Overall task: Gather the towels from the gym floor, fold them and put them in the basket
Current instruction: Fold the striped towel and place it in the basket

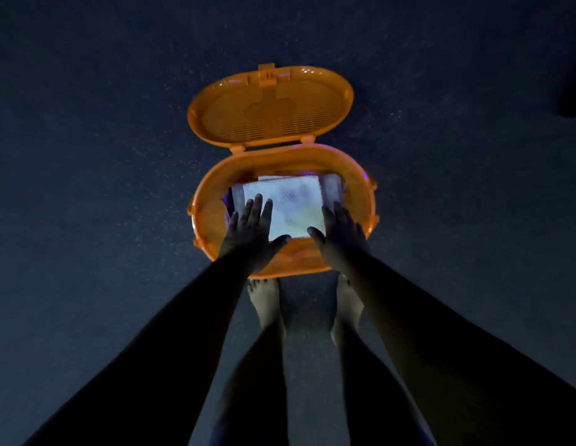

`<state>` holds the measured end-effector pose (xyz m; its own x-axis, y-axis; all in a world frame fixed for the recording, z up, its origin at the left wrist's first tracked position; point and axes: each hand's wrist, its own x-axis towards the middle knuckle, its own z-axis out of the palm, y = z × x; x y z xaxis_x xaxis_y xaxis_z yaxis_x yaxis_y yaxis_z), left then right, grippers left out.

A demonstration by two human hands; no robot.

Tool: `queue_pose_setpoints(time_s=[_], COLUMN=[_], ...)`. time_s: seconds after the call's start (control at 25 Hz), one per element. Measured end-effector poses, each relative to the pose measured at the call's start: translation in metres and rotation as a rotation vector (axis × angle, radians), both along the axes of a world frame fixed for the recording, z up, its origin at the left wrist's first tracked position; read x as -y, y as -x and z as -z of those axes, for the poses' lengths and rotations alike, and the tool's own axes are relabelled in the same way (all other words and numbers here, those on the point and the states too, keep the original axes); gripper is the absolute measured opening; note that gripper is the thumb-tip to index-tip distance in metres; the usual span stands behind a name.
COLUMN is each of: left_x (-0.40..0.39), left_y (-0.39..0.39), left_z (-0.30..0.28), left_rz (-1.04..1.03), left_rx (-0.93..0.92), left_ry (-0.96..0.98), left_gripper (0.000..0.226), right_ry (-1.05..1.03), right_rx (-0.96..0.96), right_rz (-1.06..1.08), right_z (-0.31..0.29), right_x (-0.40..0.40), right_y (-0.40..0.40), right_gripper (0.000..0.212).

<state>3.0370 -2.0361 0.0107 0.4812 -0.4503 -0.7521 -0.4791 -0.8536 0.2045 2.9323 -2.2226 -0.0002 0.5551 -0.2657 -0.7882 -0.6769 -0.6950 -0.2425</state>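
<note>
Head view: your left hand and right hand lie flat, fingers straight and spread, on the near corners of the folded white towel between them. The towel sits inside the orange basket, lid open beyond your fingertips. Your bare feet stand just behind your wrists on the dark floor.

Your left hand and right hand lie flat, fingers straight, on the folded white towel atop the stack inside the orange basket. Its lid stands open behind. Your bare feet stand on the dark floor.
</note>
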Motion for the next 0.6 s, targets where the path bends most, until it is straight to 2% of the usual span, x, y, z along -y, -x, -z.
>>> queue_pose_setpoints(time_s=[0.12, 0.32, 0.4, 0.6], left_x=[0.008, 0.017, 0.023, 0.041], left_y=[0.013, 0.044, 0.062, 0.108], left_z=[-0.121, -0.287, -0.341, -0.432], left_rz=[0.053, 0.233, 0.355, 0.604], left_rx=[-0.036, -0.061, -0.055, -0.068], left_ry=[0.002, 0.036, 0.067, 0.09], left_gripper=[0.094, 0.097, 0.097, 0.098], right_ry=[-0.012, 0.051, 0.073, 0.142], right_rx=[-0.023, -0.015, 0.0, 0.067], right_rz=[0.123, 0.313, 0.409, 0.644], right_z=[-0.12, -0.295, -0.356, -0.458], right_x=[0.003, -0.012, -0.021, -0.046], right_y=[0.03, 0.098, 0.13, 0.211], right_gripper=[0.075, 0.078, 0.079, 0.084])
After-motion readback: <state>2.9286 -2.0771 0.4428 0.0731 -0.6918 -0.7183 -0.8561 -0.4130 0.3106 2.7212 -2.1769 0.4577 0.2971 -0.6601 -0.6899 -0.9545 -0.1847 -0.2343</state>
